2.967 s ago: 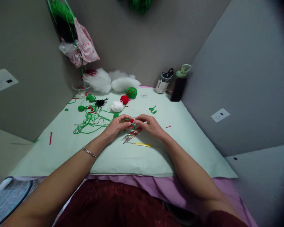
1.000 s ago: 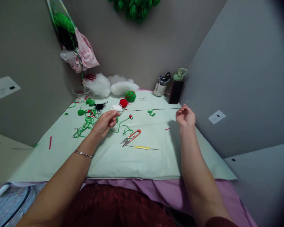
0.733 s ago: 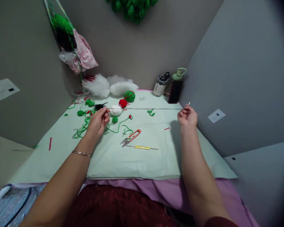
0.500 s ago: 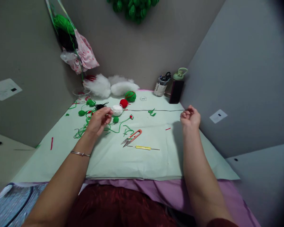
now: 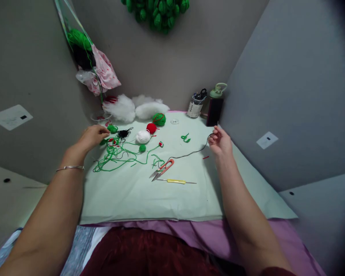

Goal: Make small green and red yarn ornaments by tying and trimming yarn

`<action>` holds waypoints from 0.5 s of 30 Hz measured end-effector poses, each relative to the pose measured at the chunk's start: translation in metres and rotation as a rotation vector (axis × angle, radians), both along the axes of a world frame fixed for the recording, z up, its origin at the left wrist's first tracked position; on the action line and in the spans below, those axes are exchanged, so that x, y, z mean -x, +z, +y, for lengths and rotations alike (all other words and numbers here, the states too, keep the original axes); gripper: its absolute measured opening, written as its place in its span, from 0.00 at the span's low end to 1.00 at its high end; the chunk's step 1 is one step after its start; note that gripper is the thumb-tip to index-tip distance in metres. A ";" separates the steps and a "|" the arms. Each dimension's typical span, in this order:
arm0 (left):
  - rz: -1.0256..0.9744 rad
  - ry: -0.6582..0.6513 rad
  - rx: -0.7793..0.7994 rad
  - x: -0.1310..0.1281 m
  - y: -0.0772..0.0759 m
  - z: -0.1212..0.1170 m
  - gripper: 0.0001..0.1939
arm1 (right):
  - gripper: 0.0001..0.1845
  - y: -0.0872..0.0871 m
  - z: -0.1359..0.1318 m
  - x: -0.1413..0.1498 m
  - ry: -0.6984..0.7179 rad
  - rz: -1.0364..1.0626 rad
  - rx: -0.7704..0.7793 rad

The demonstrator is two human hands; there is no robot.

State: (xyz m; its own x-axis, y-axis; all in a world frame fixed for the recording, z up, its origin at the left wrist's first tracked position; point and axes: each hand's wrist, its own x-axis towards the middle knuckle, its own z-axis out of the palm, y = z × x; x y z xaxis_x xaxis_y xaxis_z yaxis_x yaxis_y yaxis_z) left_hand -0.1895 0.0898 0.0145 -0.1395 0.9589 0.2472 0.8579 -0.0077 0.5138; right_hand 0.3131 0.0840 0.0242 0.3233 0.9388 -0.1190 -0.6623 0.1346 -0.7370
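Beside green yarn (image 5: 112, 129), left hand (image 5: 93, 137) now; black thread (image 5: 189, 153) gone slack

Snips (image 5: 163, 170) just behind hook (image 5: 176, 181) on tbl (image 5: 126, 203)

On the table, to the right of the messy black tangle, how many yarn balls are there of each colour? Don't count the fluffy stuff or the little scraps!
Green: 2, a big ball with red yarn over it and a small ball
Red: 1, a red ball
White: 1, a white ball
Total: 4 yarn balls
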 end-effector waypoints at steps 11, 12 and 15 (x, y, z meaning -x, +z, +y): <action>0.004 0.176 -0.069 0.003 -0.011 -0.001 0.09 | 0.07 -0.003 -0.001 0.010 0.048 -0.078 -0.004; -0.030 0.204 -0.152 0.000 -0.004 -0.005 0.09 | 0.07 -0.004 -0.001 0.011 0.047 -0.089 -0.012; -0.201 0.128 -0.404 -0.025 0.022 -0.017 0.09 | 0.09 -0.006 -0.002 0.017 0.083 -0.162 -0.055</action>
State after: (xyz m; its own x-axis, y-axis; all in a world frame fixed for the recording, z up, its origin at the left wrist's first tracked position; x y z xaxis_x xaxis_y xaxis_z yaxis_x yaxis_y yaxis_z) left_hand -0.1641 0.0727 0.0360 -0.3343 0.7630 0.5532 0.7484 -0.1418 0.6479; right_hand 0.2963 0.0816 0.0187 0.2551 0.9667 -0.0200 -0.5464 0.1271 -0.8278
